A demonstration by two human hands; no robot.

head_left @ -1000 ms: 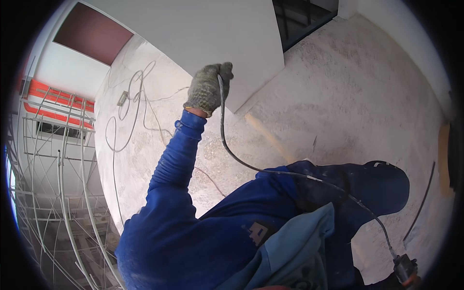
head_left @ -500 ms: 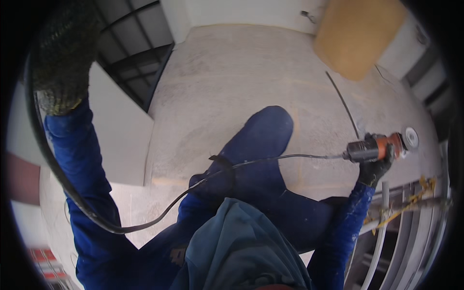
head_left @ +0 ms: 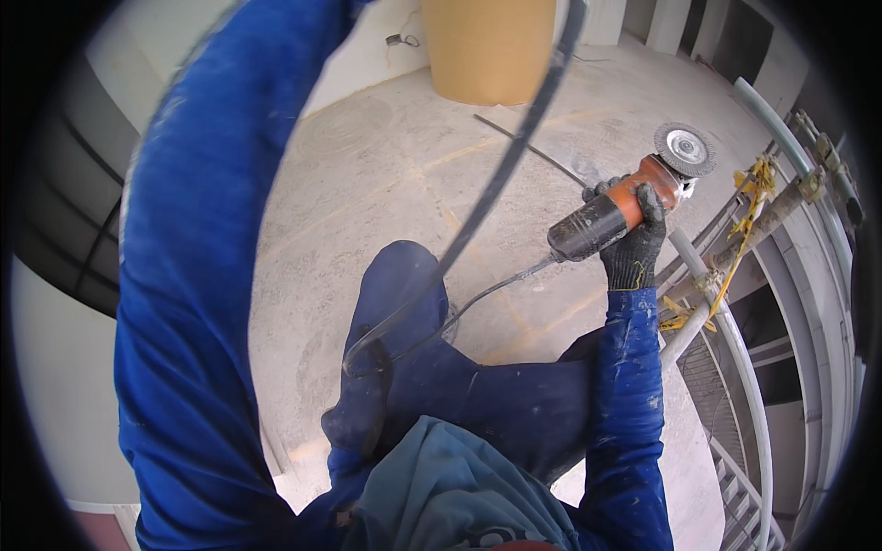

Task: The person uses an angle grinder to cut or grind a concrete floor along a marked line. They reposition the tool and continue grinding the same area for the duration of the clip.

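My right hand [head_left: 637, 241], in a dark, dusty work glove, is wrapped around the body of an orange and black angle grinder [head_left: 627, 204]. The round disc [head_left: 685, 150] of the grinder points away from me, up and to the right, clear of the floor. From its rear end a dark power cord [head_left: 501, 174] drops toward my bent knee, loops there and climbs past the upper edge of the view. My left arm [head_left: 207, 230], in a blue sleeve, reaches far up and forward; its hand lies beyond the upper edge.
Pale, dusty concrete floor [head_left: 349, 184] stretches ahead. A tan cylinder [head_left: 491, 55] stands near the far wall, with a thin dark rod [head_left: 528, 150] on the floor before it. On the right, scaffold pipes [head_left: 735, 354] tied with yellow strips [head_left: 755, 197] run beside a drop.
The left arm has swung up and inward, taking its gloved hand out of view. The view has turned right, the grinder now appears larger and tilted upward, and the cord rises steeply.
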